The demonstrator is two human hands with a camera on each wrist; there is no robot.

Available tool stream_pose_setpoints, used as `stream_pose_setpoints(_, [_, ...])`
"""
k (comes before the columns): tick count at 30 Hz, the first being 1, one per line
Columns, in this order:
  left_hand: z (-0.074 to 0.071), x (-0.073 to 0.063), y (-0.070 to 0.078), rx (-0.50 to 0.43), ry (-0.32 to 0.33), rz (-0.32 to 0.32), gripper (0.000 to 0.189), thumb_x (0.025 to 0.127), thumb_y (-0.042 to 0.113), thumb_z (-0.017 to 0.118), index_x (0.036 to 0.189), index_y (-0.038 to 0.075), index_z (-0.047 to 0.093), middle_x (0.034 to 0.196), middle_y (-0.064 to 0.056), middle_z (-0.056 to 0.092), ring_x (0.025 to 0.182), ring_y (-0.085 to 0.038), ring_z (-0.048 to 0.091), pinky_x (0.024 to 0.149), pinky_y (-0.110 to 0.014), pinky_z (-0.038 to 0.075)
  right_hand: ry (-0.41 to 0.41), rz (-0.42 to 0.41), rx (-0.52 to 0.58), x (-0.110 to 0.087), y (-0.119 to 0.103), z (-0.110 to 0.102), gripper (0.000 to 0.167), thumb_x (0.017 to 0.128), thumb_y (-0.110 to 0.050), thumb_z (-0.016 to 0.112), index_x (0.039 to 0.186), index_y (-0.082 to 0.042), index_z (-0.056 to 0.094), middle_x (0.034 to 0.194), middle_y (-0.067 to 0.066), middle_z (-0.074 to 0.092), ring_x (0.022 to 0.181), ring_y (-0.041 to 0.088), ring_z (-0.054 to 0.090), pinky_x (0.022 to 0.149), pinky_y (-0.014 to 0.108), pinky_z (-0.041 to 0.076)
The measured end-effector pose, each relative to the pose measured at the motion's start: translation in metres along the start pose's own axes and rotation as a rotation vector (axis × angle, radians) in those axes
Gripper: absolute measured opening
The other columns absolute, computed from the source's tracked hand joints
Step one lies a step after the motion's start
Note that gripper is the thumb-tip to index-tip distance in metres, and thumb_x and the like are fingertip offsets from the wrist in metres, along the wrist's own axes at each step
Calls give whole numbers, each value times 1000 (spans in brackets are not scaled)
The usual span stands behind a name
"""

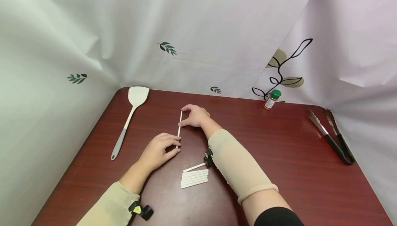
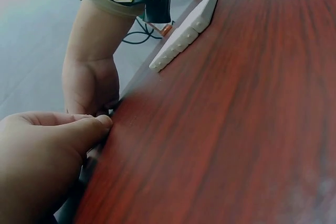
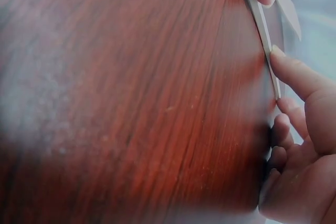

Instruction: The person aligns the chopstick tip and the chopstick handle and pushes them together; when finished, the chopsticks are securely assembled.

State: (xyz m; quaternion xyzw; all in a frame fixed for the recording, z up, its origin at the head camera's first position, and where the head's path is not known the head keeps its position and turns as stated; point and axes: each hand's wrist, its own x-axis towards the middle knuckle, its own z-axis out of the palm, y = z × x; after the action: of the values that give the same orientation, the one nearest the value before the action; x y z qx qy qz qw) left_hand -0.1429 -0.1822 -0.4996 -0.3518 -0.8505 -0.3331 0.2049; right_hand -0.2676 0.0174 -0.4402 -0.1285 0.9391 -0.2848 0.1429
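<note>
A thin white stick lies in a straight line on the dark red table, running away from me between both hands. My right hand is at its far part, index fingertip at the far end and thumb against the side. In the right wrist view that thumb and finger meet the stick, other fingers bent below. My left hand holds the near part between its fingers and thumb. Several more white sticks lie side by side nearer me, one angled slightly apart beside the right wrist's camera.
A white spatula with a grey handle lies at the left. A green-capped spice bottle stands at the back right. Metal tongs with black handles rest near the right edge. Pale curtains hang behind and beside the table.
</note>
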Motion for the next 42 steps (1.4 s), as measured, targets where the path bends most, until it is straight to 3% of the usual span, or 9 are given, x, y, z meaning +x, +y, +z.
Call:
stream_pose_setpoints(7, [2,0,3,-16,21,-7,20,82,10,91,98,12,80,112,-3,78,105,-24,71,93,-44,55,21,-8,39,0,6,2,61,84,-49,89,136,-25,69,110,-1,69,102,20,63,92,40,49])
stream_pose_setpoints(14, [1,0,4,-22,69,-2,20,82,7,89,99,13,80,110,-2,78,104,-23,70,93,-41,54,-24,-59,319,-5,18,-2,51,89,-35,86,131,-10,71,94,4,64,81,17,58,72,31,48])
stream_pose_setpoints(22, [6,6,6,-24,55,-12,13,88,12,86,98,17,80,99,8,73,95,-17,64,87,-30,49,-182,-64,397,-21,46,-25,37,93,-34,80,123,-11,76,97,1,74,90,17,65,81,32,51])
stream_pose_setpoints(29, [9,10,18,-29,41,17,12,88,15,85,97,18,79,98,9,71,93,-16,62,86,-29,47,-307,-84,438,-46,64,-42,37,97,-27,76,127,-5,74,102,5,76,96,17,67,88,32,51])
stream_pose_setpoints(35, [14,9,35,-51,-9,37,11,90,17,83,100,20,79,96,10,66,91,-14,59,83,-28,46,-336,-55,467,-68,83,-51,35,98,-24,75,126,-4,74,99,6,75,94,18,64,86,33,50])
stream_pose_setpoints(42, [24,5,49,-92,-66,47,14,90,16,84,103,19,79,100,10,65,96,-12,62,86,-29,49,-312,-66,446,-93,94,-51,35,96,-26,78,125,-7,76,100,2,78,95,15,67,89,32,50])
